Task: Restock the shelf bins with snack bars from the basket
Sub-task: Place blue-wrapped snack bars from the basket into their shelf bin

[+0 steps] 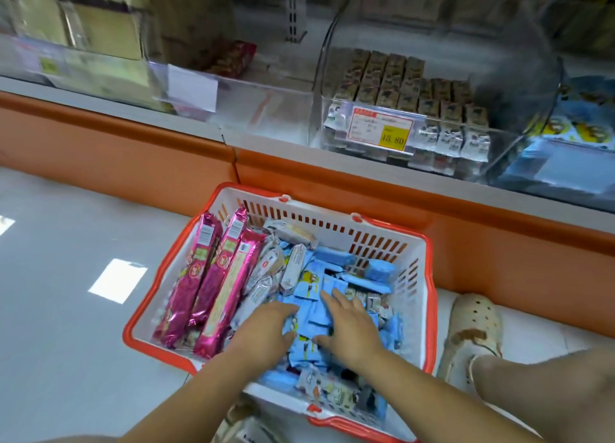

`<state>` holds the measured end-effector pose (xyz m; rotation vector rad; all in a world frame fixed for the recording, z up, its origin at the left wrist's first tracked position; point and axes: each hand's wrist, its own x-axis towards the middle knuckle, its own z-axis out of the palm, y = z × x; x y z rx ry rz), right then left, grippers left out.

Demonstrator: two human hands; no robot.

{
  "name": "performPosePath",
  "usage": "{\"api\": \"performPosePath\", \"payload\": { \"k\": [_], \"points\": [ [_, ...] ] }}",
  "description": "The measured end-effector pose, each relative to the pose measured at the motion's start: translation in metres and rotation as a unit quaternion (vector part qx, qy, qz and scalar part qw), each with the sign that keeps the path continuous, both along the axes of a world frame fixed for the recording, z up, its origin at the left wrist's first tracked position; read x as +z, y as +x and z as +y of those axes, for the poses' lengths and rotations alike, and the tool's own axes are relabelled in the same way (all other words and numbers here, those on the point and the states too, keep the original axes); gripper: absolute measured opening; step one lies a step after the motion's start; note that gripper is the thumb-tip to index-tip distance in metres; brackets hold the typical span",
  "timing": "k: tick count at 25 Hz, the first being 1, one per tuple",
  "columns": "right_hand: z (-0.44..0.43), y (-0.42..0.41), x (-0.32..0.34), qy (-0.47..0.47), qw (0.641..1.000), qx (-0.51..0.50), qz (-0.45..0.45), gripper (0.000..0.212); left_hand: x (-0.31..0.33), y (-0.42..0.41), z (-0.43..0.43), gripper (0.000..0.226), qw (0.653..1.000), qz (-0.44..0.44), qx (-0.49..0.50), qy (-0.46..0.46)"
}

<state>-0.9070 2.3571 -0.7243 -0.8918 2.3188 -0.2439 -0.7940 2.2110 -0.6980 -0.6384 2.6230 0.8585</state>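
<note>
Blue snack bars (pixel 376 271) lie heaped in the right half of the basket (pixel 332 226), and both hands are down in that heap. The left hand (pixel 266 329) has its fingers (pixel 290 309) bent over a few of the blue bars with the thumb closing from the near side, so it grips them. The right hand (pixel 351 326) lies just beside it, fingers spread and nearly straight, pressing flat on the blue pile with the thumb stretched toward the left hand; it holds nothing that can be seen. A small clump of blue bars sits between the two hands.

Silver-white bars (pixel 266 271) are packed beside the left hand, and three long pink packs (pixel 213 276) lean against the basket's left wall. The basket is white with an orange rim and rests on the pale floor (pixel 66 276). A cream perforated shoe (pixel 472 326) stands just right of it.

Beyond the basket runs an orange kickboard (pixel 133 136), and above that sit the clear shelf bins. The middle bin (pixel 499 149) holds rows of brown-wrapped bars behind a price tag (pixel 379 128). The right bin (pixel 532 176) holds blue packs. The left bin (pixel 266 91) looks almost bare, with a red pack (pixel 233 56) at its back.
</note>
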Motion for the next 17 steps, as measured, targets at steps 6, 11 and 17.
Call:
{"api": "performPosePath", "payload": {
  "k": [6, 11, 17],
  "points": [
    [0.016, 0.011, 0.022, -0.110, 0.991, 0.007, 0.080, 0.046, 0.011, 0.000, 0.007, 0.054, 0.998, 0.035, 0.033, 0.033],
    [0.032, -0.010, 0.078, -0.319, 0.905, -0.240, -0.143, 0.011, 0.039, -0.015, 0.008, 0.067, 0.974, 0.092, 0.087, 0.190],
    [0.071, -0.031, 0.110, -0.410, 0.753, -0.376, -0.351, 0.020, 0.082, -0.032, 0.027, 0.021, 0.875, 0.119, 0.201, 0.425]
  ]
}}
